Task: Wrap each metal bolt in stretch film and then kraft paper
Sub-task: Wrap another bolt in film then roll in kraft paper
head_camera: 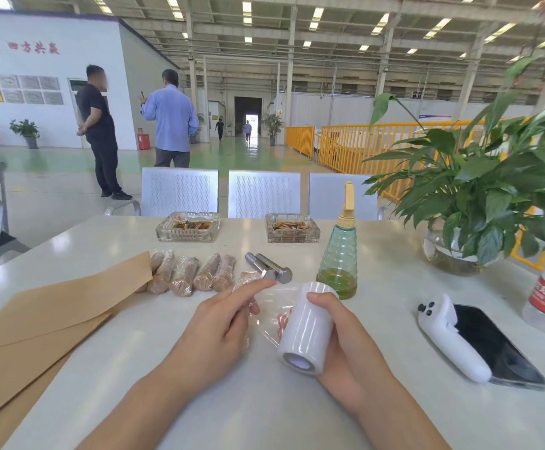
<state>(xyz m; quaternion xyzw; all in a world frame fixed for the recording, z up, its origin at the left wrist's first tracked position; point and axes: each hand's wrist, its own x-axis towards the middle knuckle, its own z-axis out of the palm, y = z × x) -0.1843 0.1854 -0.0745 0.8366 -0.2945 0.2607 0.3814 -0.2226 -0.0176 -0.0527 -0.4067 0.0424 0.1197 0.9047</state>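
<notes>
The big white counter (134,368) has open room near the hands. Brown kraft paper (37,319) lies left. The right hand (342,339) grips the stretch film roll (306,329). The left hand (219,326) pinches the loose film end. Pull it flat, I think. Two bare bolts (269,266) wait just behind.

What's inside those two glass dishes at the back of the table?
Both glass dishes, the left one and the right one, hold heaps of tan and orange cigarette butts over darker residue. The butts cover the bottoms, so anything beneath them cannot be seen.
</notes>
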